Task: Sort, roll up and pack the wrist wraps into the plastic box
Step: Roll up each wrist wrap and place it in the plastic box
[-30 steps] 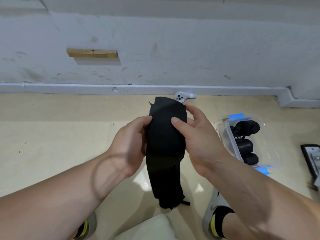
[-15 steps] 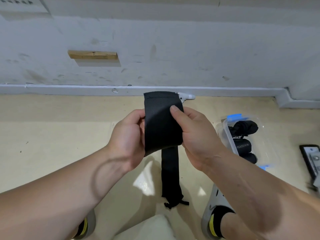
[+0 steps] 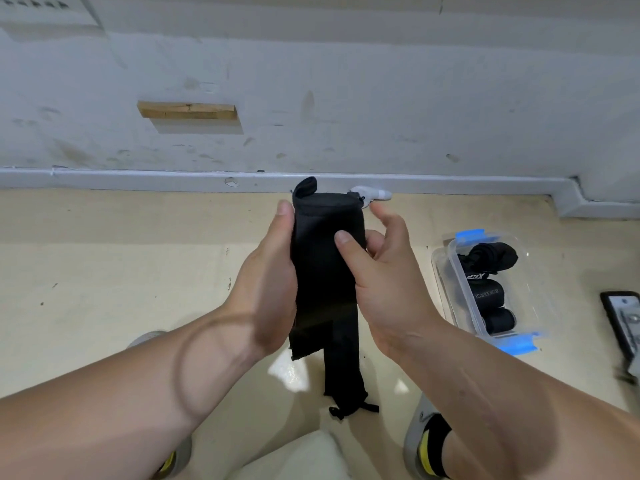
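I hold a black wrist wrap [image 3: 325, 278] upright between both hands over the floor. My left hand [image 3: 266, 282] cups its left side, thumb along the upper edge. My right hand [image 3: 377, 278] pinches the right side with thumb on the front and curled fingers behind; the index finger sticks out free. The wrap's top end curls over, and its narrow tail with a loop hangs down toward the floor. To the right, a clear plastic box [image 3: 535, 292] with blue clips holds three rolled black wraps [image 3: 486, 292].
A beige floor [image 3: 104, 271] meets a white wall and skirting board. A small white device [image 3: 369, 195] lies by the skirting behind the wrap. A dark flat object [image 3: 623, 323] sits at the right edge. My shoes [image 3: 427, 445] show at the bottom.
The wrap's upper part has been folded over and narrowed into a taller, tighter shape. My right index finger has lifted off it. My left thumb has moved up to the top edge.
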